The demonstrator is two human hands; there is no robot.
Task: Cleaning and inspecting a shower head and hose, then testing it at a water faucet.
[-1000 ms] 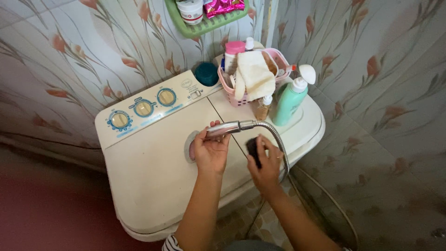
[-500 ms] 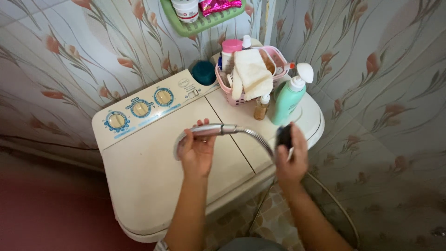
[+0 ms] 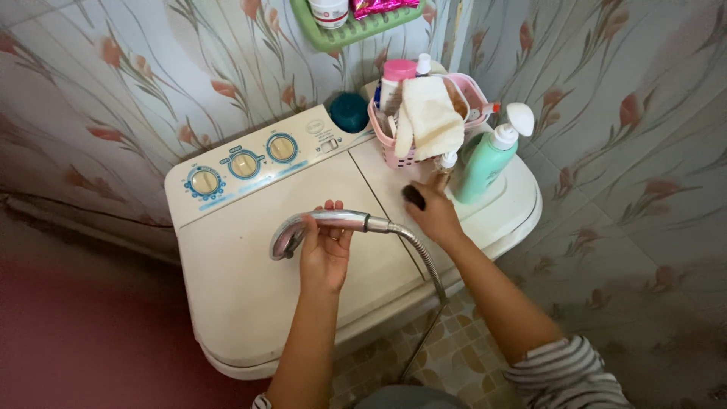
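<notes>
The left hand is wrapping its grip tight around the handle of a chrome shower head, holding it level above the cream lid of a twin-tub washing machine. The round spray face is sitting at the left end, tilted down toward the lid, and a ribbed metal hose is running from the handle's right end and curving down past the machine's front edge toward the tiled floor.

The right hand is reaching forward over the machine's right lid, its fingers closing on a small dark object; it is probably a scrubbing pad or sponge, though it is too small and too covered to say for sure. That object is sitting low over the lid, just in front of a pink plastic basket, with a pale cloth draped over the basket's rim. A green pump bottle is standing just right of the basket, and a small brown bottle is showing between the two, right beside the hand's fingertips.

Three round dials are lining the control panel along the back left, and a teal cup is resting near the wall behind them. A green wall shelf is hanging above
</notes>
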